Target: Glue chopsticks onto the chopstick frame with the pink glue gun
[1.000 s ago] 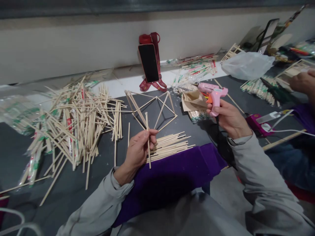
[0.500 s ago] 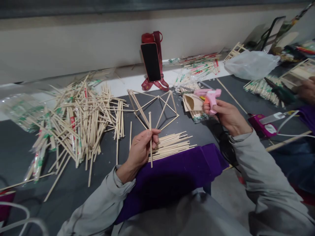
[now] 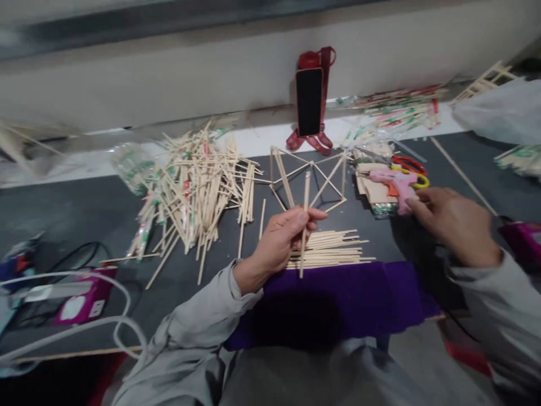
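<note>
My left hand [image 3: 287,231] pinches a thin wooden stick [image 3: 305,220], held nearly upright above a row of loose sticks [image 3: 338,248]. The stick's top end looks glossy. At the right, my right hand [image 3: 459,223] has its thumb and fingertips closed at the handle of a pink glue gun [image 3: 399,186] with an orange trigger. The gun is over a folded brown cardboard piece [image 3: 378,192], nozzle pointing left. Behind my left hand stands an open frame [image 3: 329,186] of joined sticks, partly hidden by that hand.
A big heap of sticks [image 3: 203,192] lies to the left. At the back, a phone [image 3: 309,101] leans on a red bottle [image 3: 310,58]. Scissors [image 3: 416,175] lie beside the glue gun. A purple cloth [image 3: 380,293] covers the front edge; a magenta power strip [image 3: 87,296] sits left.
My right hand has lowered the glue gun onto the cardboard, its grip now at the handle's end. My left hand still holds the stick upright. The view has swung left.
</note>
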`<state>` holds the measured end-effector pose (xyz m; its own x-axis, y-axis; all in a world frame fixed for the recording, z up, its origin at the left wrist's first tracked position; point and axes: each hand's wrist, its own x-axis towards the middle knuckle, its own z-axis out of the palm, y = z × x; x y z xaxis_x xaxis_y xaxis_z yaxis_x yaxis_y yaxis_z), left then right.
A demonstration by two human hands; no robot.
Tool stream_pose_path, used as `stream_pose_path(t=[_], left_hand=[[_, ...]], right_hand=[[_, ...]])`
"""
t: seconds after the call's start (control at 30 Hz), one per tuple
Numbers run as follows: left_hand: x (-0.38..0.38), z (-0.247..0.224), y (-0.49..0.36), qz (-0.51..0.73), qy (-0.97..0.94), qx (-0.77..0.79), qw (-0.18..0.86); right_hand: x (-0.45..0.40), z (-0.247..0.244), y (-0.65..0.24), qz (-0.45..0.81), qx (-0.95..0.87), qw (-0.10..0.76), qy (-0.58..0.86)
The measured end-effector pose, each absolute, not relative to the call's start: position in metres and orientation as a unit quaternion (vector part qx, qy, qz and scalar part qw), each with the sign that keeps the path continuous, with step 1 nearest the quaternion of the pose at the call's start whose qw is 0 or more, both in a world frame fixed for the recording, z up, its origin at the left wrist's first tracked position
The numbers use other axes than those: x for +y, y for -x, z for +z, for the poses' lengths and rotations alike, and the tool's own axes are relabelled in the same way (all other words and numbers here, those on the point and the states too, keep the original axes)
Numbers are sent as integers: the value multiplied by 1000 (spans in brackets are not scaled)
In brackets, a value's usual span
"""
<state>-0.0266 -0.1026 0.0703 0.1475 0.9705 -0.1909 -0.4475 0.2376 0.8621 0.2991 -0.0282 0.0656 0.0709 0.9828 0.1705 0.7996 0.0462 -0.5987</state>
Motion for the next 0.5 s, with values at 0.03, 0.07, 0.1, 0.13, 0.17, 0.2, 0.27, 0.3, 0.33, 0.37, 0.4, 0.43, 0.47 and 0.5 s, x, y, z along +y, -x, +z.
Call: stream_pose_path(t=[0.03, 0.07, 0.1, 0.13, 0.17, 0.2, 0.27, 0.3, 0.33, 0.37, 0.4, 0.43, 0.47, 0.5], left_hand=[[-103, 72, 27, 514, -330, 384, 693], [-103, 73, 27, 507, -330, 374, 703], [-103, 73, 27, 501, -330, 366, 712], [-103, 73, 27, 496, -333, 359, 717], [-104, 73, 26, 492, -337, 355, 720], [-104, 72, 26, 487, -340, 351, 724], [-105, 70, 25, 478, -339, 347, 732], [-105, 69, 25, 475, -341, 346, 734], [-105, 68, 25, 473, -346, 346, 732], [-105, 67, 25, 473, -354, 347, 728], [-105, 66, 26, 476, -364, 348, 721], [-105, 65, 27, 479, -374, 348, 714], [-105, 63, 29, 482, -382, 346, 708], [-104, 62, 31, 484, -388, 345, 704]], right_hand=[[-37, 74, -293, 96, -708, 258, 651], [-47, 83, -285, 61, -745, 260, 611], [-56, 93, -275, 85, -773, 286, 560], [-64, 101, -263, 147, -787, 311, 512], [-71, 108, -249, 207, -790, 330, 473], [-75, 113, -233, 247, -787, 352, 442], [-76, 117, -201, 301, -781, 377, 396], [-75, 115, -186, 324, -772, 393, 382], [-72, 112, -172, 347, -757, 407, 376], [-69, 109, -160, 370, -741, 420, 372], [-67, 105, -150, 392, -724, 435, 364], [-65, 102, -141, 413, -709, 448, 354], [-63, 100, -134, 428, -698, 460, 342], [-62, 99, -128, 438, -691, 471, 331]])
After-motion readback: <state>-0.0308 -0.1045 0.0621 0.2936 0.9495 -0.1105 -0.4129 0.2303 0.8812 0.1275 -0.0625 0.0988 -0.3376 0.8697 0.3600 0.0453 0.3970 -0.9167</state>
